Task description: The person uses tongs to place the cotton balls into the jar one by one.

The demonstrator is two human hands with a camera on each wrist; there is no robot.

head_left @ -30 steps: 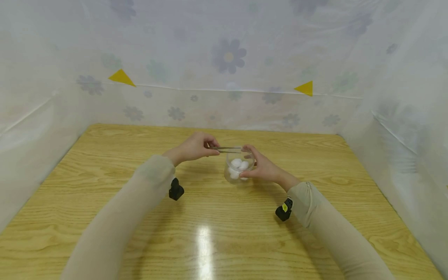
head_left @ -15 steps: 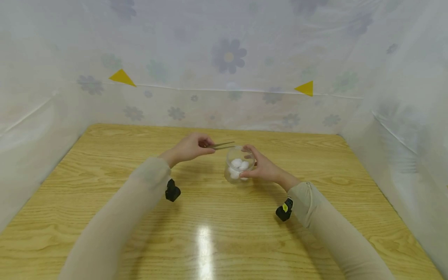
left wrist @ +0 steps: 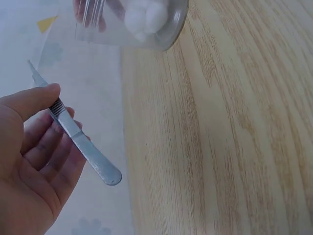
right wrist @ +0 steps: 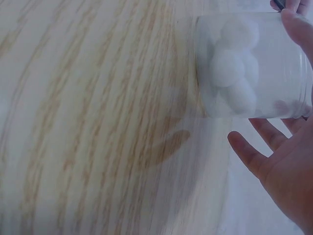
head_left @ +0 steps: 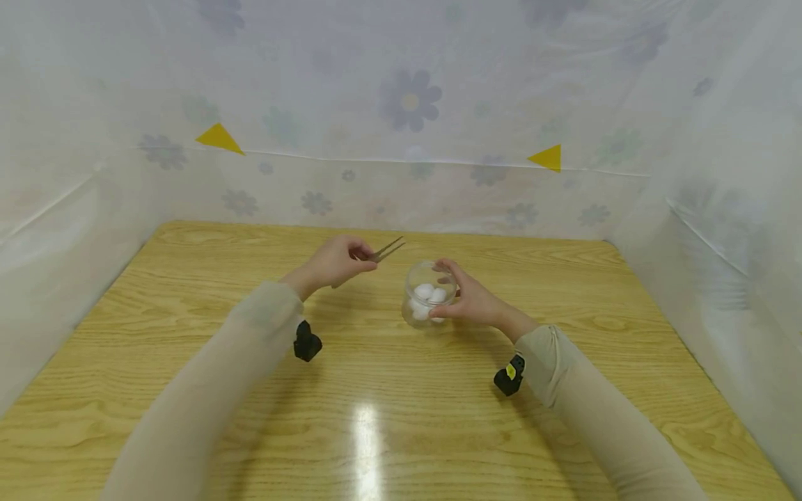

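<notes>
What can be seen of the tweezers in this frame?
The tweezers are slim, grey and metal-looking, with a ribbed grip section and a rounded joined end. The left hand pinches them near the ribbed part, thumb on top. Their two tips stand slightly apart, hold nothing, and point up and away toward the right. They hang in the air left of the clear jar of white cotton balls, touching neither it nor the wooden table.
</notes>
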